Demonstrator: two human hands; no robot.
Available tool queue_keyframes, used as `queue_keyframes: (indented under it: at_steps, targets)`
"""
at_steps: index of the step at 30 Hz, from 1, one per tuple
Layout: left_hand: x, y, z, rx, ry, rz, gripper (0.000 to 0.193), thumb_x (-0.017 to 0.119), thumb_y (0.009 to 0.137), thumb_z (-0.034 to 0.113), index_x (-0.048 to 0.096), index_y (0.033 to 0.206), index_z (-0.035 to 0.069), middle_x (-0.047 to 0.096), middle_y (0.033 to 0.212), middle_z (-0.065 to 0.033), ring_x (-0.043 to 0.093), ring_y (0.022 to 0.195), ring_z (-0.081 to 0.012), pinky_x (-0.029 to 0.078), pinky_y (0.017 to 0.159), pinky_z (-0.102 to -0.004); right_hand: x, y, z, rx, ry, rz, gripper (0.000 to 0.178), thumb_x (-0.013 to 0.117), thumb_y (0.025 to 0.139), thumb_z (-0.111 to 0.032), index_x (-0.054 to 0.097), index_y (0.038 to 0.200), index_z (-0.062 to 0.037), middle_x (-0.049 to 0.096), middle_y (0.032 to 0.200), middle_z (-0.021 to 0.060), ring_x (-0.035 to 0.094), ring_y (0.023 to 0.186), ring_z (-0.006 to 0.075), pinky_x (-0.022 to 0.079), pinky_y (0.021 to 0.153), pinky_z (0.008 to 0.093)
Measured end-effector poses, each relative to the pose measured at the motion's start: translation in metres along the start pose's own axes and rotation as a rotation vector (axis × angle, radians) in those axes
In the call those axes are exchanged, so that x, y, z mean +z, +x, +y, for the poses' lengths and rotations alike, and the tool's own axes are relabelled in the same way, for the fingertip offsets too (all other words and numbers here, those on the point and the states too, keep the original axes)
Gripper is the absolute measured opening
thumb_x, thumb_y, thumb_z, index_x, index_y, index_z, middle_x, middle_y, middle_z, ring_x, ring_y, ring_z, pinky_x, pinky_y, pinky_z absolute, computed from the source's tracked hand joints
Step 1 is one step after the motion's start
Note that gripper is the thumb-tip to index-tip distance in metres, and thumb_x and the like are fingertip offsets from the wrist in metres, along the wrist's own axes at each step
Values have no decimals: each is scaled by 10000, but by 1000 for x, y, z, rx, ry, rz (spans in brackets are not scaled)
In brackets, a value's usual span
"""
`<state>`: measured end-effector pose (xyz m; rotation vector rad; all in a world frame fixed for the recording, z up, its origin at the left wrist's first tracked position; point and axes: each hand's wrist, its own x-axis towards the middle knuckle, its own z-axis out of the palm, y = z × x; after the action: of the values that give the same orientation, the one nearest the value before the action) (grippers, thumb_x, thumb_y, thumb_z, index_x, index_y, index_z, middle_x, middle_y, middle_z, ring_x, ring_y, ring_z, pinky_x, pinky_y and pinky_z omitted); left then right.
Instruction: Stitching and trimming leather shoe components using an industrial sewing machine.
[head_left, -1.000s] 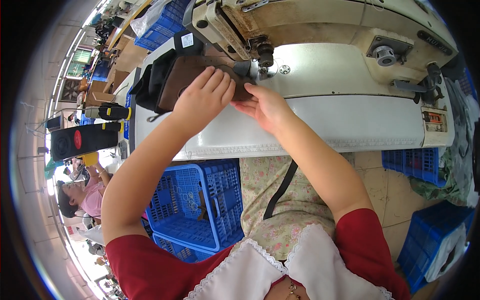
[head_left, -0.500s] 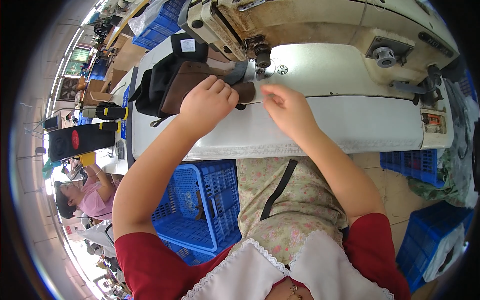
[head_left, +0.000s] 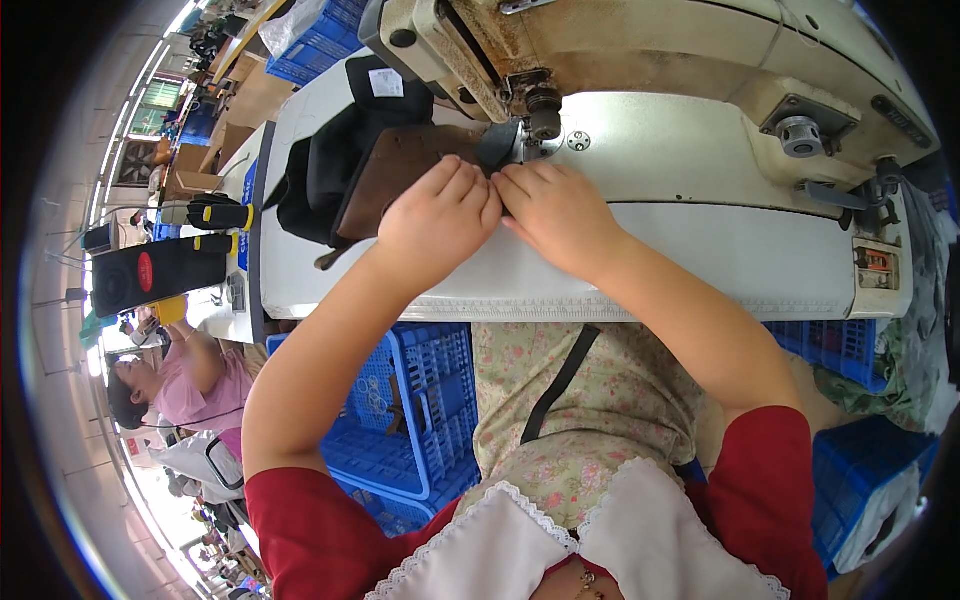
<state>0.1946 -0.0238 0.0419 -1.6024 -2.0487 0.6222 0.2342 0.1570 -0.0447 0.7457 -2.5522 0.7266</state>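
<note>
A brown and black boot upper [head_left: 385,180] with a white label on its black part lies on the sewing machine's bed, left of the needle. My left hand [head_left: 440,225] is closed on its near brown edge, fingers curled over it. Close beside it, my right hand [head_left: 560,215] is closed too, its fingertips bent down at the same edge just in front of the presser foot [head_left: 537,143]. The fingers of both hands hide the edge between them. The beige sewing machine [head_left: 640,60] stands over the far side of the work.
Blue plastic crates [head_left: 425,410] stand below the table's front edge; another blue crate [head_left: 865,480] is at the lower right. A knob [head_left: 800,137] and a lever [head_left: 835,195] are on the machine's right. At far left another person [head_left: 195,375] sits by a second machine.
My right hand has moved left and forward to the work's edge, its fingers now next to my left hand's. The upper has shifted slightly against the presser foot.
</note>
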Motion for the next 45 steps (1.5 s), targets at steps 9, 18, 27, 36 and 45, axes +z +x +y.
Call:
queue_keyframes:
  at_steps: [9, 18, 27, 36, 45]
  targets:
    - [-21, 8, -20, -60, 62, -18, 379, 601, 755, 154, 628, 1109, 21, 642, 1178, -130, 576, 1167, -284, 397, 1100, -427, 2, 4, -1, -10, -111, 208, 334, 581, 826, -101, 633, 1128, 32, 661, 1001, 99, 654, 883, 229, 565, 709, 337]
    - [-11, -4, 0, -50, 33, -146, 360, 612, 727, 155, 656, 1058, 18, 674, 1108, -113, 613, 1093, -273, 442, 1045, -399, 7, 1, -6, -141, -272, 150, 337, 591, 818, -127, 647, 1112, 30, 673, 959, 86, 639, 885, 206, 508, 779, 332]
    - [9, -8, 24, -155, -22, 55, 345, 601, 714, 169, 671, 1021, 29, 691, 1053, -96, 639, 1025, -244, 475, 995, -385, -8, -7, 2, -119, -237, 42, 361, 556, 835, -108, 638, 1165, 15, 661, 1038, 60, 609, 981, 207, 478, 835, 324]
    - [26, -7, 26, -163, -83, 183, 307, 607, 700, 158, 680, 975, 44, 695, 1026, -82, 651, 982, -224, 496, 973, -360, -17, -10, 19, -150, -213, 20, 293, 621, 830, -155, 673, 1078, -7, 646, 957, 61, 603, 922, 220, 495, 806, 344]
    - [39, -4, 24, -169, -161, 269, 349, 605, 708, 162, 696, 1029, 61, 707, 1052, -71, 664, 983, -195, 506, 955, -345, -18, -5, 39, -26, -132, 30, 436, 634, 893, -393, 685, 1147, -43, 651, 1193, 80, 586, 1118, 259, 459, 960, 391]
